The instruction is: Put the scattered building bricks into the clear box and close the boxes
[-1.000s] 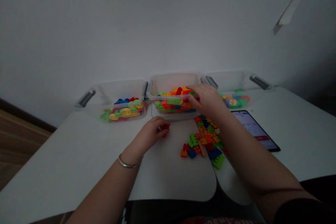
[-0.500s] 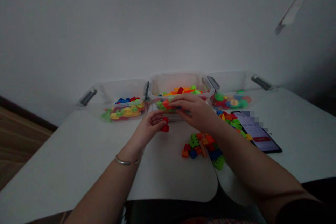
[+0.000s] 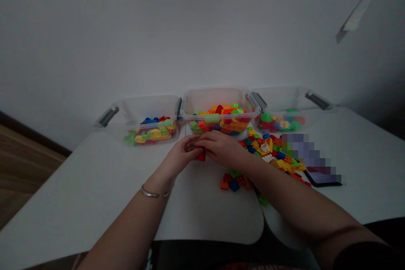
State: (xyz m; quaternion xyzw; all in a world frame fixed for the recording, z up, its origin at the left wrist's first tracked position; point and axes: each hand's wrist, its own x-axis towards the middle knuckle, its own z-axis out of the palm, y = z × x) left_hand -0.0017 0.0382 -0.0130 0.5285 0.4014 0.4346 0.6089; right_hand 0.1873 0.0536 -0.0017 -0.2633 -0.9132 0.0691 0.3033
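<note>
Head view: dim light; I log what this one camera gives me from afar.
Change: right hand (image 3: 223,148), over the middle box (image 3: 221,116) a second ago, has come down to the left hand (image 3: 179,158); I judge the work has turned two-handed.
Red brick (image 3: 201,157): between the hands, just in front of the middle box.
Left grip: closed on the red brick.
Right grip: fingers bent, meeting the left; whether it holds anything, I cannot tell.
Surface (image 3: 110,177): white; small brick cluster (image 3: 234,182) near the right forearm (image 3: 284,190), larger mixed pile (image 3: 268,148) reaching the phone (image 3: 316,168).
Flanking boxes: clear; left box (image 3: 152,107) and right box (image 3: 278,99), both holding coloured pieces.
Room: plain wall (image 3: 202,25), pale strip (image 3: 356,14) upper right, wooden panel (image 3: 25,152) at left.
</note>
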